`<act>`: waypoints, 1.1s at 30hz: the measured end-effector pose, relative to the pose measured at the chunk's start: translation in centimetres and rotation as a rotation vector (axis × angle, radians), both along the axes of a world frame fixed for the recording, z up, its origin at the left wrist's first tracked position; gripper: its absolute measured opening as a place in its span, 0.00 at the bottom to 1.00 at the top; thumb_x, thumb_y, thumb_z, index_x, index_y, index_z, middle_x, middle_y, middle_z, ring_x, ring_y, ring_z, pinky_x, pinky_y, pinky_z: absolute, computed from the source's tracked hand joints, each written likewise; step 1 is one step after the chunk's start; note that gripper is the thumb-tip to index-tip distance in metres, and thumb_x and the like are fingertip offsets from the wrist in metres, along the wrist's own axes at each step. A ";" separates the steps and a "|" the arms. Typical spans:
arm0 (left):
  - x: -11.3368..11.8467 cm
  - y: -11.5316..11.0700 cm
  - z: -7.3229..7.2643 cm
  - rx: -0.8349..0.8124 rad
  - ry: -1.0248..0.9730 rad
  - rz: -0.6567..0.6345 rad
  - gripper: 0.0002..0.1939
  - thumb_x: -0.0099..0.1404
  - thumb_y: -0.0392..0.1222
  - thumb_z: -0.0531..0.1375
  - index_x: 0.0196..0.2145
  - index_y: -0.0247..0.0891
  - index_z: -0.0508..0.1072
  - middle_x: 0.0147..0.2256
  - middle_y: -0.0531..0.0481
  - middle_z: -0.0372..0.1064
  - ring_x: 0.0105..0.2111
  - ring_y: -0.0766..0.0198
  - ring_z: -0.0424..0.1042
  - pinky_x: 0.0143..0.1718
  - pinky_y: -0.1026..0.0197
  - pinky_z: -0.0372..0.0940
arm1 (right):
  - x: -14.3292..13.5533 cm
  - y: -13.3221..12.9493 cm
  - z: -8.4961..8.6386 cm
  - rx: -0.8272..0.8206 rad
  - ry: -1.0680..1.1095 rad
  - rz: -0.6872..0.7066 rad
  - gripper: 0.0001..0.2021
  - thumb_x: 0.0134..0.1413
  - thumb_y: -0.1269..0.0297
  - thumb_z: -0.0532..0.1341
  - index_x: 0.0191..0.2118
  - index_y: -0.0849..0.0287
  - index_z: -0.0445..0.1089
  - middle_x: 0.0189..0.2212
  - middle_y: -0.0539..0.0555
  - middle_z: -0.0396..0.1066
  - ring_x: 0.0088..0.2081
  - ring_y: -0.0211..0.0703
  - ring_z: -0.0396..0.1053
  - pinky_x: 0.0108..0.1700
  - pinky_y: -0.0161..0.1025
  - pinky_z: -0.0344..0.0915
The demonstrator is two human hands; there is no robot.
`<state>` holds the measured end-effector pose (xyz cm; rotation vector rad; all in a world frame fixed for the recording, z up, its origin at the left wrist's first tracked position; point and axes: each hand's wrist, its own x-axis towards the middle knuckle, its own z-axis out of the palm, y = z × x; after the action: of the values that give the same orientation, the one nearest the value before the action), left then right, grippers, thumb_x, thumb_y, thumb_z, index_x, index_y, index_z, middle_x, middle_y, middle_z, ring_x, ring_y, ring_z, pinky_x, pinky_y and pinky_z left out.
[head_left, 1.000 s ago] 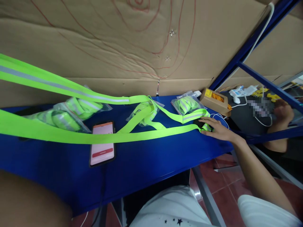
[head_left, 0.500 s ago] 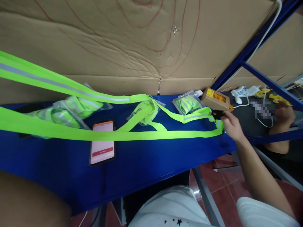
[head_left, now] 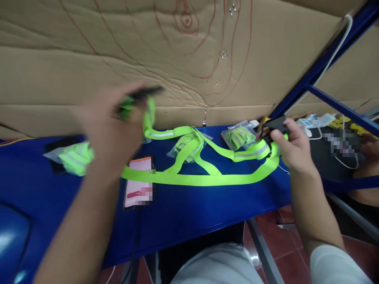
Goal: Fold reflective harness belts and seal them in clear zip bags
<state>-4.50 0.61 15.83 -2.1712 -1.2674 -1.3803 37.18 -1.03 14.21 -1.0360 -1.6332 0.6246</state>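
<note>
Neon-green reflective straps (head_left: pixel 192 180) with grey stripes, joined like a belt or harness, stretch loosely across between my hands. My left hand (head_left: pixel 114 126), smeared by motion, is closed around one end, where a dark flat piece (head_left: pixel 146 92) sticks out past the fingers. At the other end my right hand (head_left: pixel 296 144) pinches a black plastic piece (head_left: pixel 274 125) that looks like a buckle, with the strap looping beneath it. A phone (head_left: pixel 139 187) with a lit screen lies under the lower strap, partly covered.
Clear bags of folded green straps lie on the blue table (head_left: pixel 189 213): one at left (head_left: pixel 75 157), one mid-table (head_left: pixel 186 148), one at right (head_left: pixel 239 136). Cardboard (head_left: pixel 133 59) lines the back. A blue frame bar (head_left: pixel 334 102) and another person's arm (head_left: pixel 368 165) are at right.
My left hand has come into view at left with its strap end, and the straps have gone from stretched to slacker. My right hand has risen slightly, showing more of the black piece.
</note>
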 end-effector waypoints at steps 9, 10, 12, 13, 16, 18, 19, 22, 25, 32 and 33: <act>7.4 -1.2 -3.3 0.183 0.155 -0.228 0.32 0.68 0.23 0.47 0.67 0.34 0.65 0.59 0.36 0.72 0.59 0.53 0.73 0.56 0.52 0.69 | -9.9 0.0 3.4 -0.269 -0.150 0.521 0.11 0.66 0.55 0.66 0.37 0.57 0.75 0.33 0.49 0.77 0.34 0.38 0.73 0.41 0.35 0.68; 7.2 -1.1 -3.3 0.192 0.135 -0.225 0.32 0.69 0.24 0.47 0.67 0.34 0.65 0.59 0.36 0.72 0.59 0.53 0.73 0.56 0.51 0.69 | -10.2 0.0 3.4 -0.283 -0.141 0.528 0.11 0.65 0.55 0.66 0.37 0.57 0.75 0.33 0.49 0.77 0.34 0.38 0.73 0.41 0.35 0.68; 6.7 -0.9 -3.3 0.202 0.109 -0.219 0.31 0.71 0.25 0.47 0.68 0.37 0.65 0.60 0.38 0.72 0.59 0.53 0.73 0.56 0.51 0.69 | -10.5 0.1 3.3 -0.325 -0.122 0.528 0.11 0.63 0.54 0.68 0.36 0.58 0.75 0.33 0.49 0.77 0.34 0.38 0.73 0.40 0.35 0.68; 6.4 -0.8 -3.3 0.202 0.109 -0.223 0.31 0.72 0.26 0.46 0.69 0.39 0.64 0.60 0.39 0.72 0.59 0.53 0.73 0.56 0.51 0.69 | -10.5 0.2 3.3 -0.356 -0.111 0.526 0.12 0.63 0.54 0.68 0.36 0.58 0.75 0.32 0.49 0.77 0.33 0.39 0.74 0.40 0.35 0.68; 5.8 -0.5 -3.2 0.205 0.150 -0.277 0.31 0.74 0.27 0.45 0.70 0.43 0.61 0.63 0.40 0.70 0.60 0.54 0.73 0.57 0.50 0.70 | -10.4 0.5 3.5 -0.502 -0.043 0.538 0.12 0.60 0.53 0.70 0.37 0.57 0.74 0.29 0.48 0.77 0.30 0.39 0.74 0.38 0.37 0.69; 5.6 -0.3 -3.1 0.215 0.180 -0.308 0.31 0.76 0.27 0.45 0.71 0.45 0.59 0.63 0.41 0.69 0.61 0.55 0.72 0.57 0.51 0.70 | -10.3 0.9 3.8 -0.581 -0.013 0.546 0.13 0.57 0.53 0.71 0.37 0.57 0.74 0.27 0.48 0.76 0.28 0.39 0.74 0.37 0.37 0.69; 5.6 -0.3 -3.1 0.223 0.184 -0.310 0.31 0.76 0.28 0.46 0.72 0.45 0.59 0.63 0.41 0.69 0.61 0.56 0.72 0.57 0.51 0.70 | -10.3 1.1 4.0 -0.605 -0.024 0.559 0.13 0.56 0.53 0.72 0.36 0.58 0.75 0.27 0.48 0.76 0.29 0.39 0.74 0.36 0.37 0.68; 5.8 -0.5 -3.0 0.238 0.186 -0.294 0.30 0.77 0.29 0.46 0.72 0.45 0.58 0.63 0.42 0.69 0.62 0.56 0.71 0.58 0.51 0.70 | -10.4 1.6 4.6 -0.632 -0.101 0.639 0.14 0.56 0.53 0.71 0.34 0.60 0.75 0.28 0.50 0.76 0.30 0.38 0.73 0.36 0.36 0.67; 6.0 -0.8 -3.0 0.272 0.223 -0.276 0.30 0.77 0.28 0.47 0.73 0.42 0.56 0.63 0.40 0.69 0.62 0.57 0.71 0.59 0.51 0.70 | -11.0 1.9 5.1 -0.630 -0.137 0.712 0.14 0.58 0.53 0.70 0.34 0.60 0.75 0.29 0.50 0.76 0.30 0.37 0.72 0.37 0.36 0.67; 5.6 -0.9 -2.7 0.302 0.337 -0.220 0.31 0.75 0.27 0.51 0.73 0.36 0.54 0.63 0.38 0.70 0.60 0.54 0.73 0.57 0.52 0.71 | -12.5 2.5 5.2 -0.595 -0.189 0.783 0.15 0.59 0.51 0.69 0.37 0.61 0.75 0.30 0.49 0.75 0.32 0.37 0.71 0.38 0.36 0.67; 5.3 -0.8 -2.6 0.293 0.369 -0.226 0.32 0.75 0.27 0.51 0.73 0.36 0.54 0.63 0.38 0.69 0.60 0.54 0.73 0.57 0.52 0.71 | -12.5 2.6 5.2 -0.586 -0.200 0.779 0.16 0.59 0.51 0.69 0.37 0.61 0.75 0.31 0.49 0.75 0.33 0.37 0.70 0.38 0.35 0.66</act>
<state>0.78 -0.16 13.20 -2.2685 -0.6619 -1.0858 24.68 1.55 19.37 -0.8453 -2.0916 1.6315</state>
